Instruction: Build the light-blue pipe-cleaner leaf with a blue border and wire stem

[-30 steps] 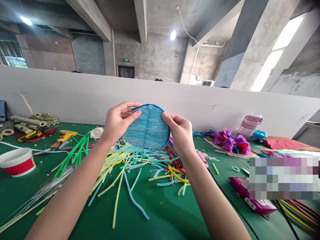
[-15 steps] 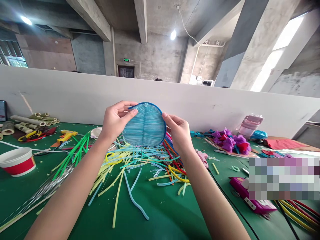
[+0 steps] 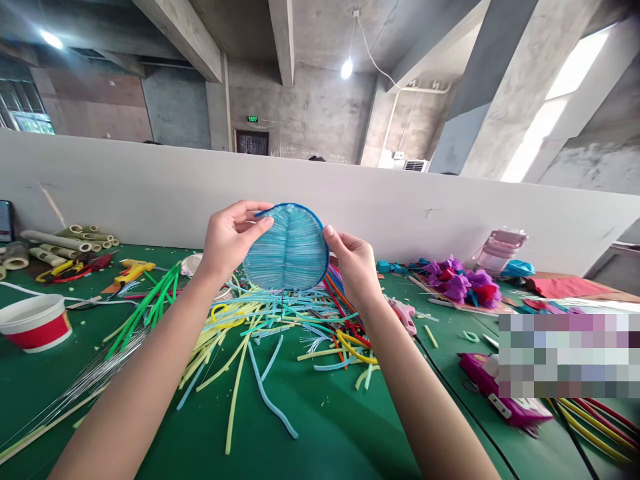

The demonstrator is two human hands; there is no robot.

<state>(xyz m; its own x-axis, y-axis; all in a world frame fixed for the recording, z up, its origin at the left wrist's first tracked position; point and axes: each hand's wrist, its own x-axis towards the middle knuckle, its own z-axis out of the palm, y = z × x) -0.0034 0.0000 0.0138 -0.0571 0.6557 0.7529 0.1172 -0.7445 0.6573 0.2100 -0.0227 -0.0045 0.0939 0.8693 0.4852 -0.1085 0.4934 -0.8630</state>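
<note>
Held upright above the table is a round, light-blue leaf (image 3: 286, 252) of fluffy strips with a centre vein and a thin wire stem (image 3: 282, 310) below. A dark-blue pipe cleaner (image 3: 311, 215) runs round its top and right edge. My left hand (image 3: 233, 237) is closed at the upper left, pinching the leaf's rim near the strip's loose end. At the right rim, my right hand (image 3: 353, 263) pinches the edging against the leaf between thumb and fingers. Behind and below lie many loose pipe cleaners (image 3: 240, 333) in yellow, blue and green.
On the left stand a paper cup (image 3: 37, 323), a yellow glue gun (image 3: 134, 271), pliers (image 3: 70, 270) and bamboo pieces (image 3: 75, 241). To the right are purple flowers (image 3: 460, 283), a pink glue gun (image 3: 404, 315) and a magenta packet (image 3: 505, 393). A white partition (image 3: 150, 187) closes the back.
Both hands and the leaf have shifted very slightly left and up. The grip on the leaf looks the same.
</note>
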